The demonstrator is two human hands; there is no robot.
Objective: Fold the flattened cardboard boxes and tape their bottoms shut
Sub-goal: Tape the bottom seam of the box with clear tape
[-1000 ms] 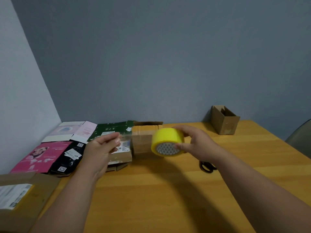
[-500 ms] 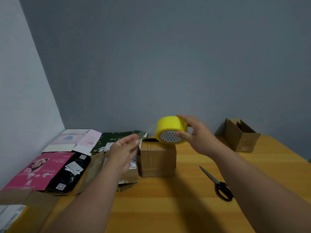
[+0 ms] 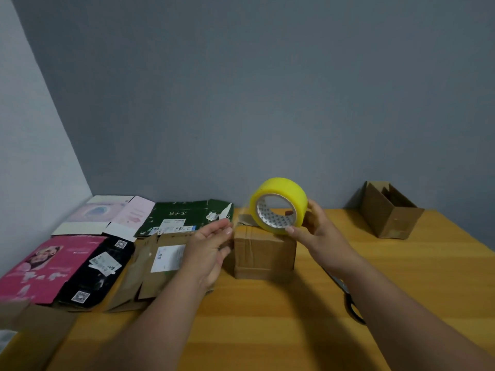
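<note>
Item: yellow tape roll, held above the folded brown box on the tabletop. Our right hand grips its rim; our left hand appears to pinch the clear free end. We judge it light, rigid, sticky-edged; best held by the core.

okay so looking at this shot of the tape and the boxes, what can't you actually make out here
All from the head view:
- Scissors: mostly hidden behind the right forearm.
- Clear tape strip between the yellow tape roll and the left hand: transparent, barely visible, so whether the fingers pinch it is unclear.
- Top seam of the folded brown box: covered by the roll and the right hand.
- Shipping label text: too small.
- Bottom-left flat cardboard: cut off by the edge.
</note>
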